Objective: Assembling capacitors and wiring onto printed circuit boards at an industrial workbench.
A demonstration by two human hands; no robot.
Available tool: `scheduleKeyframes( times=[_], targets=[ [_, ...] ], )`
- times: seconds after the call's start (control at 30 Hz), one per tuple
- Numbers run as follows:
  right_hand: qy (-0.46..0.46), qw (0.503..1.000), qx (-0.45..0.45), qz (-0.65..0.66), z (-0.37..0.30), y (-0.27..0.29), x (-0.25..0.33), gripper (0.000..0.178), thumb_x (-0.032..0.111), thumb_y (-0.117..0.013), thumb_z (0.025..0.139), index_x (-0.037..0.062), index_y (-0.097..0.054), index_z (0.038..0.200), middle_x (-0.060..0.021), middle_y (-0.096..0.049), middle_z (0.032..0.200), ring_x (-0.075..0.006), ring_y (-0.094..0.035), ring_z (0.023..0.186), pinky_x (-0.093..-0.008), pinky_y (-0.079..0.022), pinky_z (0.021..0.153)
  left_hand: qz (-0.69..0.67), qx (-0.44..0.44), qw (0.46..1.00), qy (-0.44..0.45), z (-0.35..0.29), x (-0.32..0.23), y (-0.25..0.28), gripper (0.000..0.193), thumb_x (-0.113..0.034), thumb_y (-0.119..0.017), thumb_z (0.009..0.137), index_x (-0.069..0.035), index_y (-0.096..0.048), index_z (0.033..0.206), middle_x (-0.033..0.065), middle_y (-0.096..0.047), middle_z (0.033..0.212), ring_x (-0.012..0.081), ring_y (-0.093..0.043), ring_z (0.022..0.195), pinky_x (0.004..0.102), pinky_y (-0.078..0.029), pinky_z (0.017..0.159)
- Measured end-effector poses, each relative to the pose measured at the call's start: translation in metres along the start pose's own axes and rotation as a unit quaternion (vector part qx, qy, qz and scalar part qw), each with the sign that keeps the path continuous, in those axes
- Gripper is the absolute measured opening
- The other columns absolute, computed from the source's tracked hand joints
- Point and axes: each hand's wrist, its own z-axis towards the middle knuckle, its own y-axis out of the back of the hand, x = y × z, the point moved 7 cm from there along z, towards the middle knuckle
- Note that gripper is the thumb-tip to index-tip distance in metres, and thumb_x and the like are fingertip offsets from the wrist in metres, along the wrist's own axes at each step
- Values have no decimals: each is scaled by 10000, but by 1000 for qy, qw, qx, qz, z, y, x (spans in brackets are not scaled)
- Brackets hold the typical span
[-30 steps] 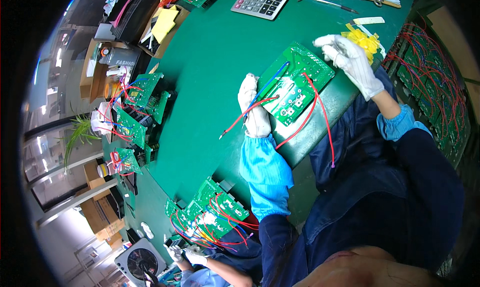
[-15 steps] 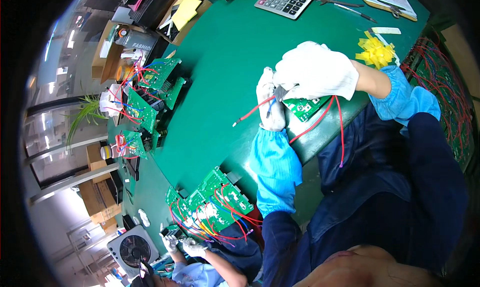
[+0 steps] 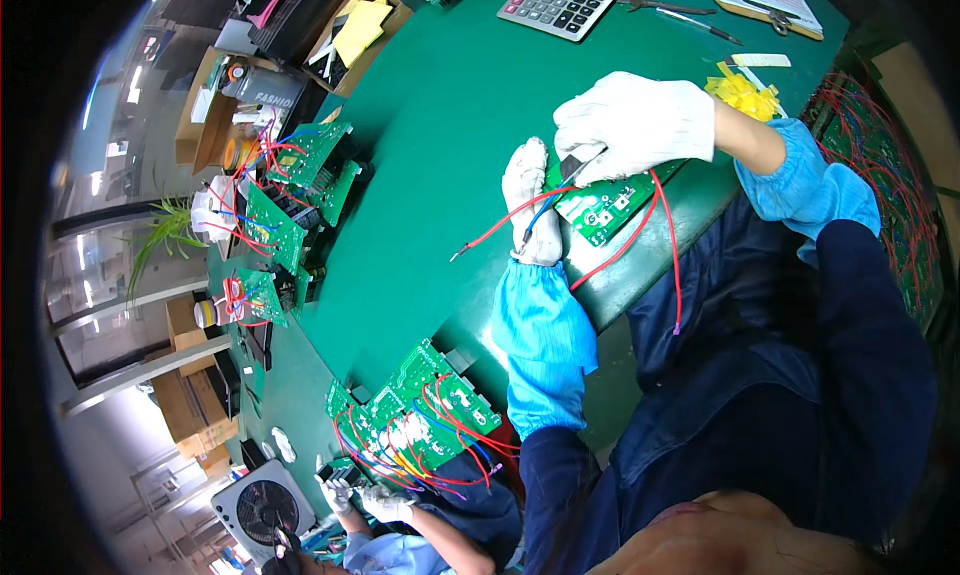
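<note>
A green circuit board [image 3: 600, 211] with red wires [image 3: 640, 237] and a blue wire [image 3: 541, 218] lies near the table's front edge, its far part hidden by my hands. My left hand [image 3: 532, 200], in a white glove, closes along the board's left edge, with the blue wire's end over its wrist. Above the board, my right hand [image 3: 640, 127], also gloved in white, has its fingers curled down. At its fingertips shows a small dark piece [image 3: 571, 167], whose kind I cannot make out. One red wire crosses my left hand; others hang over the table edge.
Several wired circuit boards [image 3: 275, 225] stand along the left. More boards [image 3: 410, 415] lie near a co-worker's gloved hands [image 3: 385, 503]. At the back are a calculator [image 3: 560, 5], pliers [image 3: 650, 3], a pen [image 3: 700, 25] and a clipboard [image 3: 775, 5]. Yellow strips [image 3: 742, 95] lie beyond my right wrist.
My right hand's fingers have lifted and drawn slightly apart from my left hand. More of the board, the dark piece and the blue wire now show. The whole view has shifted slightly.
</note>
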Motion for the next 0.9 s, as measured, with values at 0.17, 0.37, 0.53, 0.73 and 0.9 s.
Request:
scheduleKeyframes(
  times=[0.17, 0.37, 0.53, 0.73, 0.9],
  targets=[
    [-173, 982, -57, 51, 1, -2, -38, 319, 410, -592, 902, 93, -629, 912, -95, -595, 827, -296, -600, 850, -404, -477, 755, -12, 94, 991, 96, -6, 4, -14, 382, -232, -473, 1022, 1, -512, 1322, 125, -537, 1297, 202, -517, 1222, 338, -402, 1058],
    [-141, 973, -54, 176, -26, 14, -28, 260, 306, -568, 935, 97, -666, 1056, -111, -630, 805, -289, -617, 770, -381, -485, 690, 18, -16, 999, 39, -5, 3, 0, 352, -244, -549, 991, 4, -583, 1238, 82, -608, 1171, 171, -573, 1097, 338, -446, 988],
    [-105, 979, 17, 176, -59, 22, -1, 380, 92, -639, 783, 157, -663, 1157, -73, -633, 862, -272, -631, 768, -359, -515, 695, 43, 15, 990, 131, 10, 13, 15, 351, -222, -509, 1004, -5, -583, 1270, 134, -578, 1273, 211, -527, 1214, 350, -407, 1052],
    [-122, 991, 21, 46, -69, 10, 19, 199, 261, -707, 823, 114, -698, 957, -68, -655, 862, -218, -649, 750, -331, -498, 632, 232, 95, 963, -97, 4, 4, 3, 376, -210, -497, 1000, 0, -544, 1309, 137, -531, 1297, 239, -520, 1203, 358, -401, 1050],
    [-374, 805, -68, 455, -63, -2, -38, 344, 343, -656, 911, 2, -707, 919, -22, -665, 813, -90, -515, 709, -249, -436, 643, 4, 28, 997, 78, 2, 19, 8, 375, -248, -540, 994, 11, -560, 1265, 68, -576, 1163, 167, -549, 1097, 336, -439, 972]
  ],
)
